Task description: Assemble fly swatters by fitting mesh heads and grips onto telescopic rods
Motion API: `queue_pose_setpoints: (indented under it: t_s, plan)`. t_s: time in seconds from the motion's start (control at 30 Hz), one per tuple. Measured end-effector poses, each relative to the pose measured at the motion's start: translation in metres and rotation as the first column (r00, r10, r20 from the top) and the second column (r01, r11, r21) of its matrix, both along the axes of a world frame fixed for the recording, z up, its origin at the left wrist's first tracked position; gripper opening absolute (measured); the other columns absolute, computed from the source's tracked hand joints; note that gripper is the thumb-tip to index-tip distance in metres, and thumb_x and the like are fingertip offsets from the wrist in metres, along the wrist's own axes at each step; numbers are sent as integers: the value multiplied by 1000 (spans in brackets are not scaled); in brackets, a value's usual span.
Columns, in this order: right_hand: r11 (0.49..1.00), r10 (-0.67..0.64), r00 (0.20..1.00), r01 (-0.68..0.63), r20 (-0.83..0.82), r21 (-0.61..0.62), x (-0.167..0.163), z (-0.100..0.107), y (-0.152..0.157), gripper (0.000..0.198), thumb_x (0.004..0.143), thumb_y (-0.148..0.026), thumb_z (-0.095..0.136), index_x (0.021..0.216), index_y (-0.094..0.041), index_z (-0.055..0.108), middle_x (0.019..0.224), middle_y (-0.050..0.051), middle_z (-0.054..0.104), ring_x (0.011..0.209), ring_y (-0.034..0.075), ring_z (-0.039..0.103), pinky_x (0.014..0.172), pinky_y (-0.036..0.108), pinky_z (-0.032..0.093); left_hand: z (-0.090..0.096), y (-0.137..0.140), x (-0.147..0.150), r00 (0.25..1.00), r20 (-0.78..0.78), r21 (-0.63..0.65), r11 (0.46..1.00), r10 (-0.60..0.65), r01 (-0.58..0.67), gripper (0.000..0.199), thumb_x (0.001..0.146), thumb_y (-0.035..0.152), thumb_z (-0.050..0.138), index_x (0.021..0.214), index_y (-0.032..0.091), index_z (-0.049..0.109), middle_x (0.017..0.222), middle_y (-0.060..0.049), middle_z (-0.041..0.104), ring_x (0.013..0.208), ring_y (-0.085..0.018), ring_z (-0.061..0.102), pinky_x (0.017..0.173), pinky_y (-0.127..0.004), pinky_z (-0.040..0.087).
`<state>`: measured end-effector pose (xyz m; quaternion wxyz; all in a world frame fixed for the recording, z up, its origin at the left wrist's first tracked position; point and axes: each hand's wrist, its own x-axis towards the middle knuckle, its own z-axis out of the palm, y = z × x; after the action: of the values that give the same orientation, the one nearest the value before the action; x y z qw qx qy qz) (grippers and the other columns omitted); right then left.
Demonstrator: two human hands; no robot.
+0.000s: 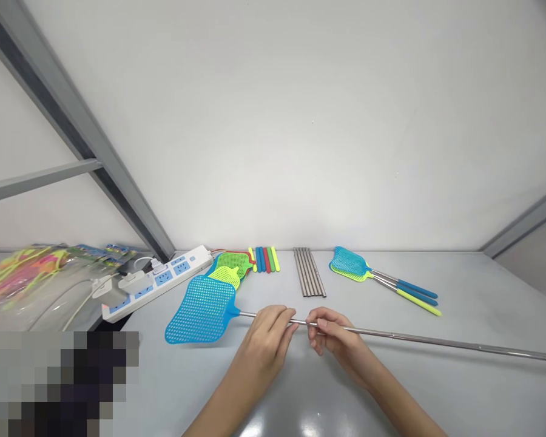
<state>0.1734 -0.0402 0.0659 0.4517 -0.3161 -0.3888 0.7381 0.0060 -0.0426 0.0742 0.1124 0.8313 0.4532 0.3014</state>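
Blue swatter head (201,310); to its right, I see remotely, the left hand (268,334) pinches its metal rod (403,336) between thumb and fingers, the right hand (339,337) pinching farther along. Grey table (477,297) beneath the head, white wall (309,133) behind.

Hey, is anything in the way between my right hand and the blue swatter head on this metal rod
Yes: your left hand is on the metal rod, between your right hand and the blue swatter head. Nothing else visible stands between them along it.
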Motion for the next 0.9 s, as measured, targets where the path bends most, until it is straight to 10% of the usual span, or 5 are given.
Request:
queue_pose_setpoints:
  t_s: [0.53, 0.63, 0.77, 0.83, 0.9]
  plan:
    - [995, -38, 993, 27, -115, -96, -19, 1, -1, 16, 74, -28, 50, 77, -13, 57, 66, 2, 51, 59, 10, 45, 58, 23, 34, -14, -29, 24, 942, 304, 159, 982, -145, 100, 38, 73, 8, 44, 108, 22, 44, 114, -9, 41, 110, -23, 34, 89, -42, 34]
    - [997, -29, 991, 20, -130, -71, -16, 5, -1, 17, 75, -27, 47, 79, -13, 57, 63, 3, 51, 57, 12, 46, 54, 24, 34, -21, -46, 30, 791, 612, -100, 991, -5, 84, 17, 75, 15, 43, 86, 22, 53, 87, -6, 51, 87, -18, 48, 77, -36, 40]
    - [995, -10, 986, -7, -166, -100, -17, 6, -4, 18, 76, -25, 45, 87, -15, 54, 66, 5, 55, 58, 13, 48, 56, 26, 34, -37, -56, 44, 430, 697, -717, 546, 574, 433, 16, 74, 30, 43, 76, 17, 53, 71, -3, 50, 66, -14, 51, 64, -31, 41]
    - [993, 7, 986, -26, -169, -112, -21, 6, -6, 18, 74, -25, 46, 87, -15, 54, 66, 6, 56, 56, 13, 49, 56, 26, 34, -41, -54, 54, 343, 527, -723, 198, 777, 663, 22, 72, 33, 42, 79, 15, 52, 80, -6, 53, 69, -16, 53, 62, -30, 41]
    - [993, 16, 984, -37, -179, -112, -26, 7, -9, 16, 73, -24, 47, 83, -15, 55, 65, 6, 56, 57, 13, 49, 56, 27, 35, -40, -51, 64, 327, 481, -625, 56, 814, 778, 25, 72, 35, 38, 76, 14, 52, 80, -8, 54, 73, -17, 54, 63, -30, 41]
